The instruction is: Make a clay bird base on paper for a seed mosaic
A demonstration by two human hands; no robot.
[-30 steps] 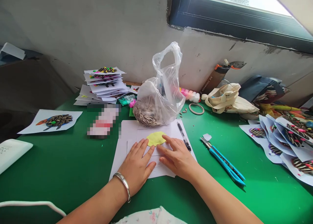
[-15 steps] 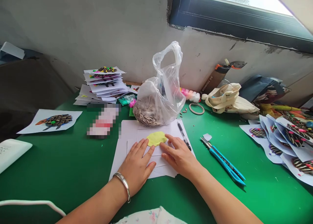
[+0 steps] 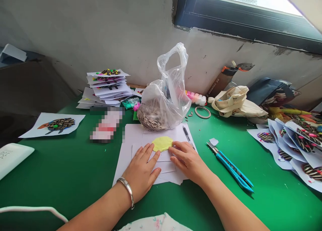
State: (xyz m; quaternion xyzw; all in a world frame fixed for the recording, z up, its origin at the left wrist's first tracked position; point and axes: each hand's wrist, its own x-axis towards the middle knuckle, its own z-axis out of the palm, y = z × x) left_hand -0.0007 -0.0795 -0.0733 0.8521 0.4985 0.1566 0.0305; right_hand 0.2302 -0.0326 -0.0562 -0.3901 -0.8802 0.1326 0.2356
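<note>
My left hand [image 3: 143, 170] lies flat on the white paper sheets [image 3: 130, 135], fingers slightly spread, fingertips at the left and near edge of the flattened yellow clay [image 3: 162, 143]. My right hand [image 3: 191, 161] is half open, fingers curved to the clay's right edge; neither grips anything. The clay lies on the sheets, nearer me than the plastic bag of sunflower seeds [image 3: 153, 118] on the green desk [image 3: 75, 170].

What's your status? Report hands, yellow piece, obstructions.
Left hand palm-down, fingers at edge of yellow piece. Right hand at its right edge. Yellow piece flat on white paper. Plastic bag just beyond, pen by right hand.
</note>
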